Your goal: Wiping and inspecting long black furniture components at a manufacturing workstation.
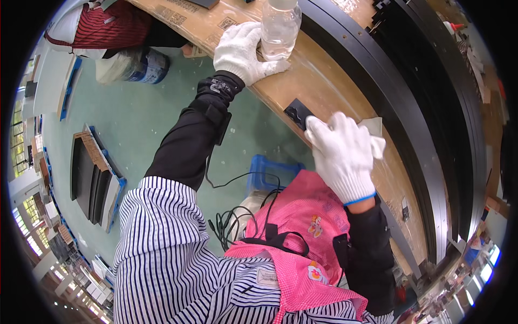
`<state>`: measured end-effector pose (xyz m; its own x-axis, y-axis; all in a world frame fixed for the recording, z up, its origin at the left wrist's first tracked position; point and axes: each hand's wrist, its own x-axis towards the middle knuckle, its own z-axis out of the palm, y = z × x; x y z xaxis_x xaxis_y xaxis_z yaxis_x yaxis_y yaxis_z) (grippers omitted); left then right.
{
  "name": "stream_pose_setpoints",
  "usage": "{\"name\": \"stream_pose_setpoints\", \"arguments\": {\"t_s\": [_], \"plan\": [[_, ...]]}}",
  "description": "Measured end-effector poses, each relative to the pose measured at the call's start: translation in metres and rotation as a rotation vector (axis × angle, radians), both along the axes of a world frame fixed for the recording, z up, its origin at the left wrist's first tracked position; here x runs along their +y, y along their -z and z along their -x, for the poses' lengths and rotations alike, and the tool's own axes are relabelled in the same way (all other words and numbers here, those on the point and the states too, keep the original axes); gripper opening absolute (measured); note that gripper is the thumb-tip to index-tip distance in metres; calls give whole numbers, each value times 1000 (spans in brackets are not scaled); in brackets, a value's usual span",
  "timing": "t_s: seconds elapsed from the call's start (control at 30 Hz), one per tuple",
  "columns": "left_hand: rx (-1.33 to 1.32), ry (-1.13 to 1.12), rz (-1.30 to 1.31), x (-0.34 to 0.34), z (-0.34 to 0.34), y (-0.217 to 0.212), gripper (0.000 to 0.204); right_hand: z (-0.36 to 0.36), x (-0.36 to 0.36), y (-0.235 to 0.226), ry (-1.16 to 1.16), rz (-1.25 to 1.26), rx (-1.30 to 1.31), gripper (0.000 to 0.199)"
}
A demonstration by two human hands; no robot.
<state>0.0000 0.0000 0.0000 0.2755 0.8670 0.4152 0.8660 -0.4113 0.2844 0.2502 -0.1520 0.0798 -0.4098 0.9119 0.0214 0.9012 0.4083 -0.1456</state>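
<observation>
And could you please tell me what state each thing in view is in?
Left hand: gloved, spread beside the bottle
Clear bottle: standing, containing clear liquid
Right hand: gloved, fingers curled; any held item hidden
Small black piece: lying near the brown surface's edge
Long black strips: side by side
Black cable: loosely looped
Pink apron: worn

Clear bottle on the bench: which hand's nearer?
Left. The left hand is right beside the clear bottle, thumb spread near its base. The right hand is farther off, closer to the body, by the small black piece.
</observation>
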Motion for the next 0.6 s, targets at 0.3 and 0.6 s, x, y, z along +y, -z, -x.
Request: {"name": "stream_pose_setpoints", "arguments": {"t_s": [0.3,0.6], "plan": [[-52,20,-108,3,1,6,81,-3,5,0,-95,-61,113,15],[-64,-19,-58,3,0,5,78,4,16,-5,-140,-34,39,12]]}}
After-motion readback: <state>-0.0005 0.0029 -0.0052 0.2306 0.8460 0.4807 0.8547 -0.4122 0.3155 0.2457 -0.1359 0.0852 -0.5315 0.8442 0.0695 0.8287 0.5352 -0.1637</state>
